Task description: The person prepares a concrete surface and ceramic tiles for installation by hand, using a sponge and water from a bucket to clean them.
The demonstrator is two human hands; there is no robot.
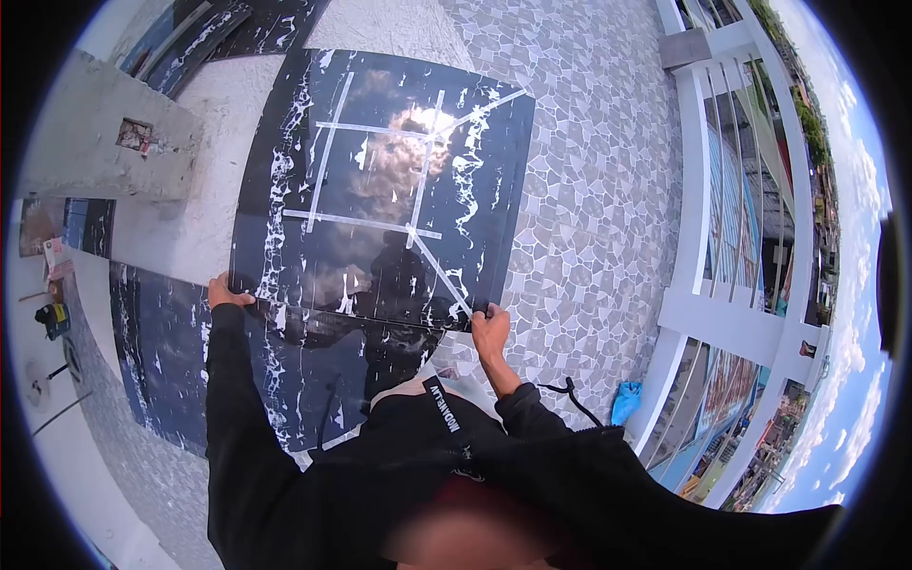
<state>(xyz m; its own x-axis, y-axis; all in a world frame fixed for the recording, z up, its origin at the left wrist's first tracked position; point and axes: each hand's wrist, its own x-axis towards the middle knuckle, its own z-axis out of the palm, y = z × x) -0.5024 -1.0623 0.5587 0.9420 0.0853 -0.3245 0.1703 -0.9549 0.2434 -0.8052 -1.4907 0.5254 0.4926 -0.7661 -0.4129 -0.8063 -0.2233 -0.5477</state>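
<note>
A large glossy black tile [380,176] with white marble-like veins fills the middle of the head view. Strips of pale tape [366,128] cross its surface, and clouds reflect in it. My left hand [228,291] grips the tile at its near left corner, thumb on top and the other fingers mostly hidden. At the near right corner my right hand [490,331] is closed on the edge. Below and to the left lies a second dark veined tile [161,351], partly covered by the held one and by my left arm.
Grey stone-patterned flooring [598,190] runs along the right to a white railing [722,318]. A blue bag [626,403] lies by the railing. On the left stands a rough concrete block [104,123], with more dark slabs [204,43] behind it.
</note>
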